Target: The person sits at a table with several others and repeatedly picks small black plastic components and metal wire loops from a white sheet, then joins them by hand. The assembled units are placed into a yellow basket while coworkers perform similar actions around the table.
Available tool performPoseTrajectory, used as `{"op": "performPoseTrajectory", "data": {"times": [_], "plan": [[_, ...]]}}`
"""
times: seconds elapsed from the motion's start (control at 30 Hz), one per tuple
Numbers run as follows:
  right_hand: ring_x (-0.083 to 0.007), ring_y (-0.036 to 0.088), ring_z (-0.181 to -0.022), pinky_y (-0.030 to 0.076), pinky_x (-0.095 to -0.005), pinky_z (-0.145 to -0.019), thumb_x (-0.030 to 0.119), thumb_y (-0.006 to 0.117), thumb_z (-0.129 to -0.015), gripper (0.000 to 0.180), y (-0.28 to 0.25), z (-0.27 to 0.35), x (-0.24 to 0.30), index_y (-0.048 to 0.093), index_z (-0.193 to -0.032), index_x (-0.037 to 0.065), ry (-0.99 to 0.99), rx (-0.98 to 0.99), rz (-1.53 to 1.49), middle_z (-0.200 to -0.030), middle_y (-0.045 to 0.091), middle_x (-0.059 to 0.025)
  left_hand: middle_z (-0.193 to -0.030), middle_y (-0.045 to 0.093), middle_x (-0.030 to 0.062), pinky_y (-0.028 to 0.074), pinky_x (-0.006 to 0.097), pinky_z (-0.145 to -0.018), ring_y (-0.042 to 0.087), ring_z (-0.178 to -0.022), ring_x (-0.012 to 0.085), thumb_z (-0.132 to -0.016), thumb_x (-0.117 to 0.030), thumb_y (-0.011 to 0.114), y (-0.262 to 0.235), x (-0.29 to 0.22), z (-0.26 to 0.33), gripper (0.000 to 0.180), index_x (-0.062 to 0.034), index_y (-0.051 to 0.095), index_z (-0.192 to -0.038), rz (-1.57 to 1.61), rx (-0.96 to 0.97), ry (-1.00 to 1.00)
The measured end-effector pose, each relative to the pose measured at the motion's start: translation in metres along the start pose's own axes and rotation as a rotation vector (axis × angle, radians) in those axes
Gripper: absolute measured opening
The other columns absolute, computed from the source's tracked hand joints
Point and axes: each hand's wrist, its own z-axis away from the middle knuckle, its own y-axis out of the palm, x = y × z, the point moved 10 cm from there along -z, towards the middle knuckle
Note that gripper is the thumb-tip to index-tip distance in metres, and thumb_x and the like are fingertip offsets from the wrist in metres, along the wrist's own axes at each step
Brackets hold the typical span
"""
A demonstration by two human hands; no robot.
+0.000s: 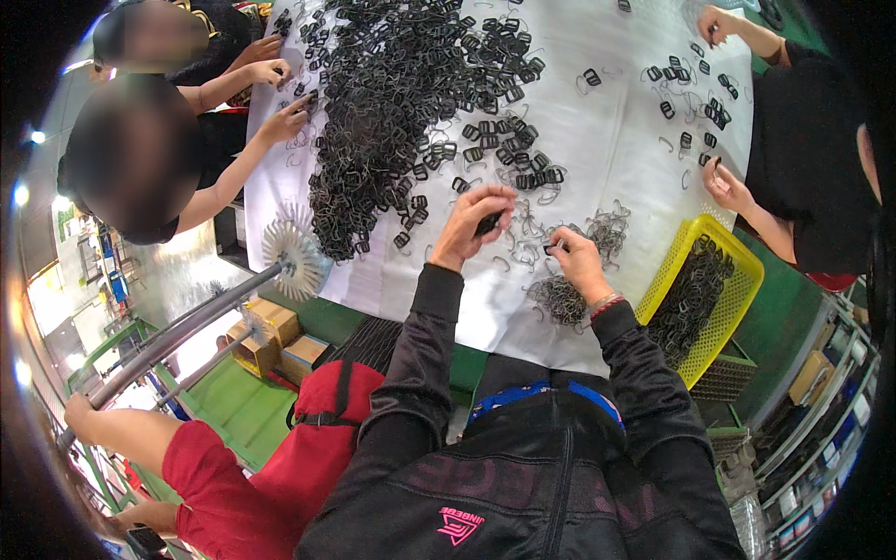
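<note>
My left hand (459,229) is raised over the white table with its fingers curled round a small clutch of black buckles (487,224). My right hand (581,263) is beside it, thumb and finger pinched on a small dark piece that looks like a buckle; the fingers partly hide it. Under and around my hands lie loose curved metal wires (525,229). One tangled heap of wires (560,301) sits by my right wrist, another bundle of wires (609,233) just beyond. Ahead of my left hand is a loose group of black buckles (504,140).
A large pile of black buckles (373,131) covers the table's left half. At the right edge stands a yellow basket (749,280) holding more buckles. Co-workers' hands (285,121) (728,187) handle pieces on both sides. A person in red grips a pole with a round white brush (291,257) at left.
</note>
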Motion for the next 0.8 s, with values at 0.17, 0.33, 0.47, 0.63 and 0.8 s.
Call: {"op": "performPoseTrajectory", "data": {"times": [0.17, 0.33, 0.47, 0.63, 0.8], "plan": [[-0.0073, 0.054, -0.061, 0.037, -0.0196, -0.043, 0.004, 0.066, -0.08, 0.01, -0.011, 0.031, 0.024, 0.058, -0.085, 0.007, 0.322, 0.414, -1.211, -0.073, 0.055, 0.0016, -0.068, 0.058, 0.0063, 0.046, 0.03, -0.052, 0.056, -0.056, 0.0224, -0.07, -0.02, 0.076, 0.015, -0.035, -0.043, 0.039, -0.0036, 0.061, -0.102, -1.249, -0.247, 0.551], [-0.0157, 0.056, -0.062, 0.038, -0.0201, -0.035, 0.012, 0.068, -0.077, 0.017, -0.047, 0.065, 0.076, 0.057, -0.087, 0.004, 0.106, 0.664, -1.399, -0.082, 0.057, -0.0103, -0.091, 0.061, 0.0153, 0.046, 0.042, -0.074, 0.059, -0.091, 0.0323, -0.071, -0.024, 0.075, 0.002, 0.002, -0.063, 0.029, -0.0042, 0.059, -0.086, -1.524, -0.434, 0.332], [-0.0185, 0.058, -0.067, 0.041, -0.0203, -0.035, 0.021, 0.06, -0.087, 0.021, -0.067, 0.086, 0.084, 0.056, -0.087, 0.0, 0.006, 0.678, -1.545, -0.082, 0.057, -0.0117, -0.088, 0.061, 0.0178, 0.049, 0.045, -0.075, 0.061, -0.087, 0.0373, -0.073, -0.022, 0.07, 0.012, 0.005, -0.061, 0.027, -0.0021, 0.059, -0.087, -1.642, -0.302, 0.269], [-0.018, 0.059, -0.067, 0.042, -0.0214, -0.035, 0.029, 0.051, -0.094, 0.03, -0.07, 0.119, 0.075, 0.054, -0.083, 0.001, 0.027, 0.683, -1.631, -0.08, 0.057, -0.012, -0.074, 0.066, 0.0171, 0.05, 0.041, -0.069, 0.063, -0.073, 0.0343, -0.065, -0.032, 0.075, -0.011, -0.012, -0.032, 0.031, -0.0026, 0.068, -0.075, -1.346, -0.356, 0.152], [-0.014, 0.059, -0.066, 0.043, -0.0213, -0.037, 0.028, 0.05, -0.095, 0.027, -0.062, 0.157, 0.047, 0.055, -0.085, 0.004, 0.165, 0.639, -1.373, -0.078, 0.058, -0.0061, -0.068, 0.064, 0.0186, 0.049, 0.039, -0.064, 0.064, -0.067, 0.033, -0.064, -0.032, 0.077, -0.008, -0.017, 0.008, 0.033, -0.001, 0.068, -0.07, -1.531, -0.351, 0.099]]}}
